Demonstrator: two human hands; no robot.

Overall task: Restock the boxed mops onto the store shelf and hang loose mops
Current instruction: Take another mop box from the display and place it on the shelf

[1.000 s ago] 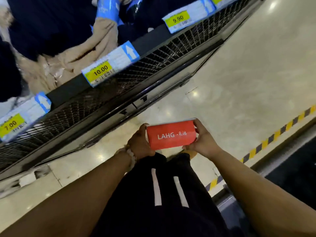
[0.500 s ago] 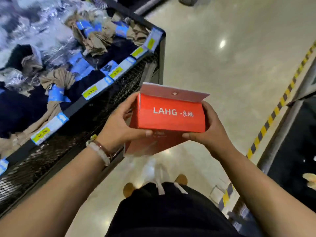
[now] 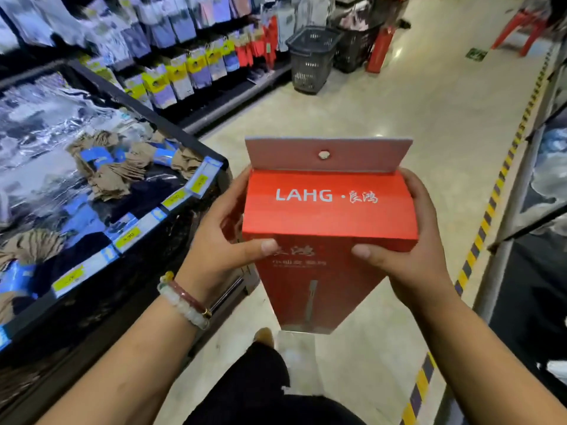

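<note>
A long red mop box [image 3: 328, 216] marked LAHG hangs upright in front of me, its top end toward the camera and a grey hang flap with a round hole standing up at its far edge. My left hand [image 3: 224, 237] grips the box's left side, thumb across the near face. My right hand [image 3: 408, 240] grips the right side the same way. The box's lower end points down toward the floor near my feet.
A black wire bin [image 3: 129, 234] of socks with yellow price tags stands at my left. Racks of packaged socks [image 3: 171, 72] line the far left wall. Grey shopping baskets [image 3: 313, 56] stand ahead. Yellow-black floor tape [image 3: 487, 216] runs along a dark shelf unit at right.
Both hands have raised the red box higher and nearer the camera. My view has tilted up from the floor to the aisle ahead, so the baskets and sock racks have come into sight.
</note>
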